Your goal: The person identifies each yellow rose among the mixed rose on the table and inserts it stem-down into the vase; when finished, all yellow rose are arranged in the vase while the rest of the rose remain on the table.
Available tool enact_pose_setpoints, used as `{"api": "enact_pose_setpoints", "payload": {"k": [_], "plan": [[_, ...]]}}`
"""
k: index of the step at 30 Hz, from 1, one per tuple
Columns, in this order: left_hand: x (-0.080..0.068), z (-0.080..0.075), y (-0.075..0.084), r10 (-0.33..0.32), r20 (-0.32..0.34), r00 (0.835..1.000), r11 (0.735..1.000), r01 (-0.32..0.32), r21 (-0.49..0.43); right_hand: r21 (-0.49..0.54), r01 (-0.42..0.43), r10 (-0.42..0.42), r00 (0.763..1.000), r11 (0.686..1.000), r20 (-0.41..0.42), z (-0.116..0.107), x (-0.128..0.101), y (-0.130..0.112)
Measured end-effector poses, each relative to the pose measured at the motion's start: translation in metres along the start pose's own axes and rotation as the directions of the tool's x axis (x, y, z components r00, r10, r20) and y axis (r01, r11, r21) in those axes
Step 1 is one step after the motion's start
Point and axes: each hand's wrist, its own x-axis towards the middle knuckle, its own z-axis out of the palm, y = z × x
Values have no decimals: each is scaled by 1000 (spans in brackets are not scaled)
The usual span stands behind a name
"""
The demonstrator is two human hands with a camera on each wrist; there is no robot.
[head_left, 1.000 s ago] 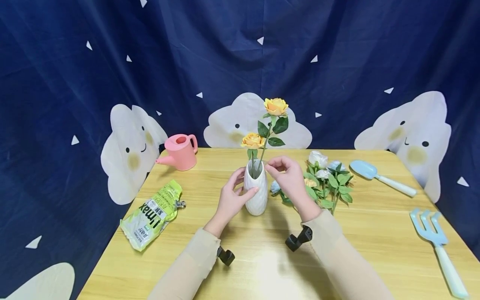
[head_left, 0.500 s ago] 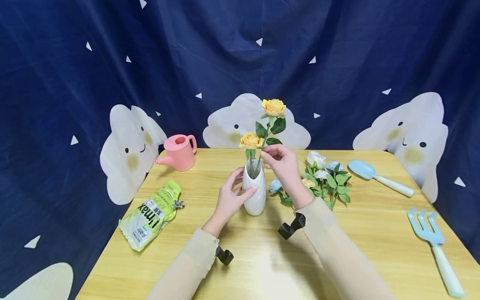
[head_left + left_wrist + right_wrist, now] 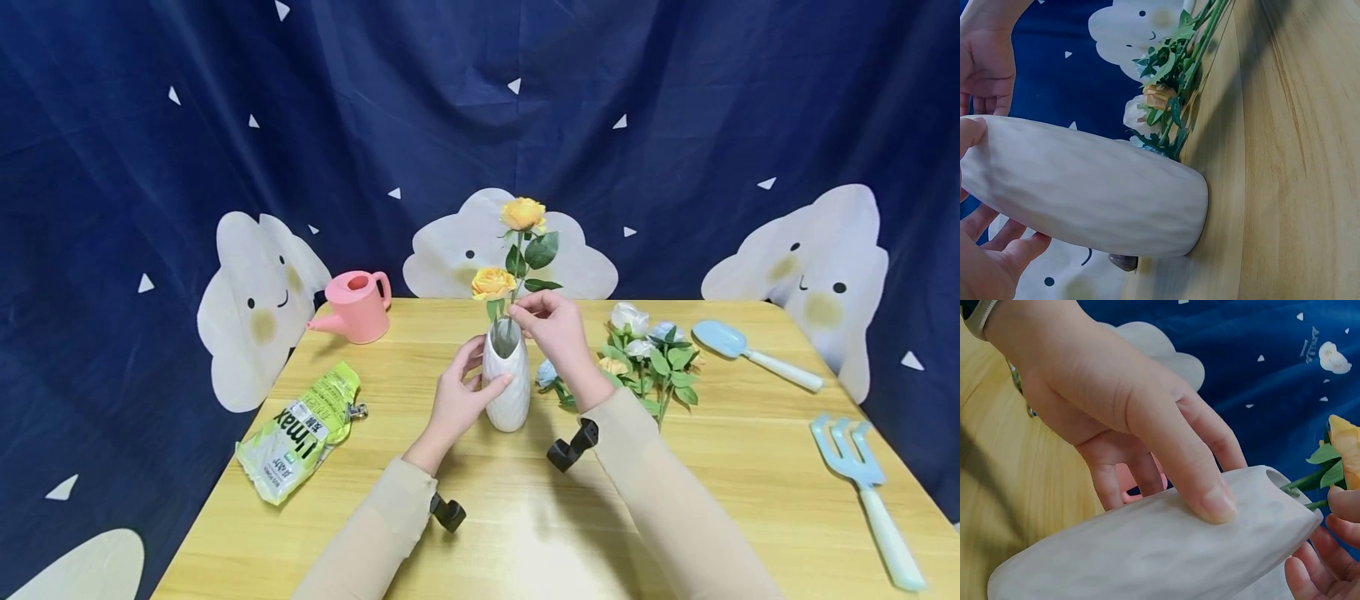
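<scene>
A white ribbed vase [image 3: 508, 392] stands upright mid-table with two yellow roses in it. The tall rose [image 3: 522, 214] rises above the short one [image 3: 492, 283]. My left hand [image 3: 474, 379] grips the vase's left side, thumb across the front. In the right wrist view that hand [image 3: 1122, 412] lies over the vase [image 3: 1166, 556]. My right hand [image 3: 519, 311] pinches the tall rose's stem just above the vase mouth. The left wrist view shows the vase [image 3: 1091, 194] close up with my fingers [image 3: 997, 269] beneath it.
A bunch of white, blue and yellow flowers [image 3: 648, 358] lies right of the vase. A pink watering can [image 3: 356, 305] stands back left, a green bag [image 3: 300, 429] front left. A blue trowel [image 3: 738, 346] and blue rake [image 3: 862, 471] lie at the right of the wooden table [image 3: 525, 517].
My right hand rose from beside the vase mouth to the tall rose's stem and took hold of it. The rose has swung left and stands straighter. My left hand stayed on the vase.
</scene>
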Motion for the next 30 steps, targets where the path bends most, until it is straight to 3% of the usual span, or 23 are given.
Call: {"api": "enact_pose_setpoints", "payload": {"k": [6, 13, 22, 30], "plan": [[0, 1, -2, 1, 12, 1000, 1000, -1, -1, -37, 12, -11, 999, 999, 33, -6, -4, 8], [1, 1, -4, 4, 5, 1000, 1000, -4, -13, -60, -34, 38, 997, 998, 68, -28, -17, 20], [3, 0, -4, 3, 6, 1000, 1000, -3, -26, -170, -88, 103, 991, 982, 81, -84, -37, 49], [2, -1, -5, 4, 6, 1000, 999, -4, -35, -207, -173, 181, 983, 963, 22, -131, -56, 74]]}}
